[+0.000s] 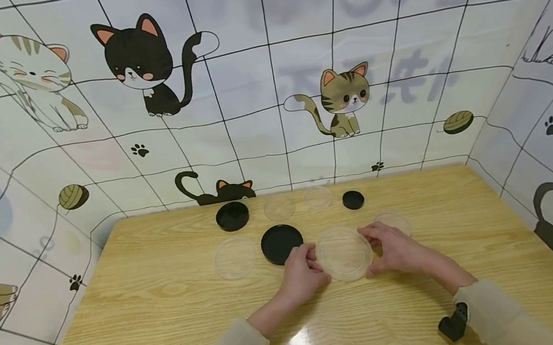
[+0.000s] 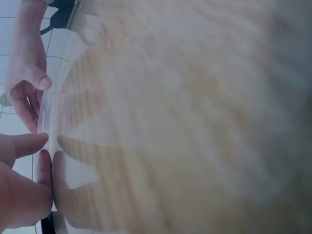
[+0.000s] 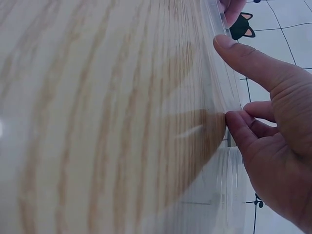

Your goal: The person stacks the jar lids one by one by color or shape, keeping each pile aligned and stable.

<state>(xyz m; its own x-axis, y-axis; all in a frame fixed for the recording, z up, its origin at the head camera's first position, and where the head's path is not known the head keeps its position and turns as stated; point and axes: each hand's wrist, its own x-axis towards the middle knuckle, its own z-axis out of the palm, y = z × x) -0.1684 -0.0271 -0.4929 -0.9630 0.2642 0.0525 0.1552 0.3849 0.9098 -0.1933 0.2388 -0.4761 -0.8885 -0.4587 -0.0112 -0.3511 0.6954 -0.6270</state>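
A clear round plastic lid (image 1: pixel 344 254) lies low over the wooden tabletop, between my two hands. My left hand (image 1: pixel 304 274) holds its left edge, with thumb and fingers spread along the rim. On the opposite side my right hand (image 1: pixel 395 246) holds the right edge in the same way. In the right wrist view, the thumb and fingertips of my right hand (image 3: pixel 278 122) meet the lid's thin side. A black round lid (image 1: pixel 280 243) lies just behind my left hand, partly covered by it. Another clear disc (image 1: pixel 394 221) is partly hidden behind my right hand.
Along the back of the wooden table (image 1: pixel 171 331) lie a black lid (image 1: pixel 232 216), two clear discs, one of them this clear disc (image 1: pixel 279 206), and a small black lid (image 1: pixel 353 200). A larger clear disc (image 1: pixel 234 258) is left of centre. Cat-print cloth (image 1: pixel 252 80) surrounds the table.
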